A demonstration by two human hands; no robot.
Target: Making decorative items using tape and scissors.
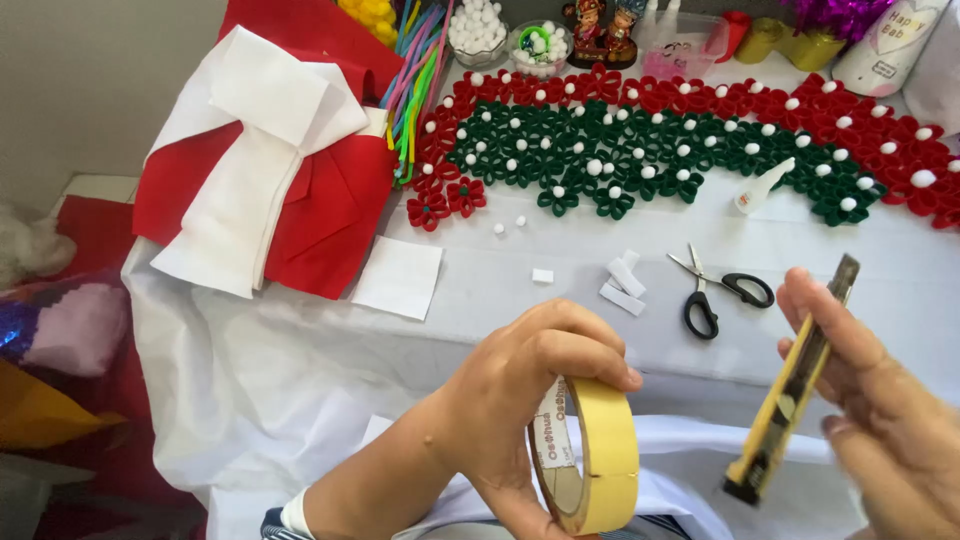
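As seen from the head camera, which is the only view, the left hand [530, 385] is curled firmly around a roll of yellow tape [590, 455], held on edge at about six o'clock in the frame, thumb on the roll's inner core and fingers over its outer face. The right hand [880, 420], at about four o'clock, is closed about a yellow utility knife [795, 385], whose metal tip points toward one o'clock; knife and roll are near each other but apart, and no strip of tape appears drawn out or cut.

Beyond the hands lies the white-covered tabletop [520, 310]. Across its far side, from eleven to two o'clock, runs a curved mat of flowers [690, 150], green within and red along the outer edge, most flowers carrying a white pompom at the centre. Judged from this, the mat is largely assembled, though whether it is complete cannot be told.

Countable items: one pair of black-handled scissors [715, 290], one small glue bottle [762, 187], three small white cut strips [620, 280], one white square sheet [398, 277], three loose pompoms [510, 223], and one stack of red and white felt sheets [270, 170] at ten o'clock. A bundle of coloured pipe cleaners [415, 85] lies beside the felt.
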